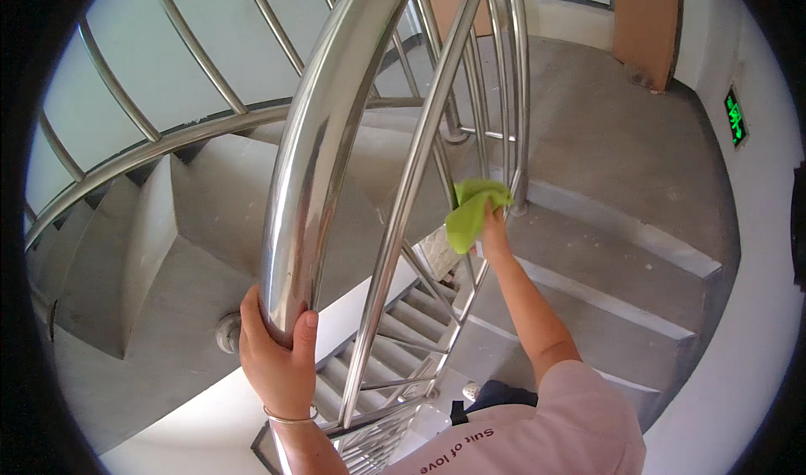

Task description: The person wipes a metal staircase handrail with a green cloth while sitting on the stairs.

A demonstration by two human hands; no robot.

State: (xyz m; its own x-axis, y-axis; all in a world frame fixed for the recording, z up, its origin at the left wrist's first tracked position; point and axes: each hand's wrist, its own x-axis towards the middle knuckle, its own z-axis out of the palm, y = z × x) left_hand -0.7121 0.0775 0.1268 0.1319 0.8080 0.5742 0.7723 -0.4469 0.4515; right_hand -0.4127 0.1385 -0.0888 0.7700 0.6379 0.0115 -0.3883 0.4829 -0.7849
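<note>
My left hand (277, 361) is wrapped around the lower end of a thick, shiny metal handrail (308, 179), thumb on its right side. A bangle (291, 416) circles that wrist. Further out to the right, my right hand (494, 232) grips a bright green cloth (469, 217). The cloth lies against the thin metal balusters (444, 166) of the railing, partly around one of them. My right fingers are mostly hidden by the cloth. Between the hands runs a slimmer metal rail (403, 223), parallel to the handrail.
Concrete steps (604, 273) rise on the right to a landing (585, 109) with a brown door (648, 28). A lit green exit sign (735, 117) is on the right wall. More stairs (390, 336) descend through the stairwell below. Another flight (208, 223) lies left, beside a curved lower rail (189, 131).
</note>
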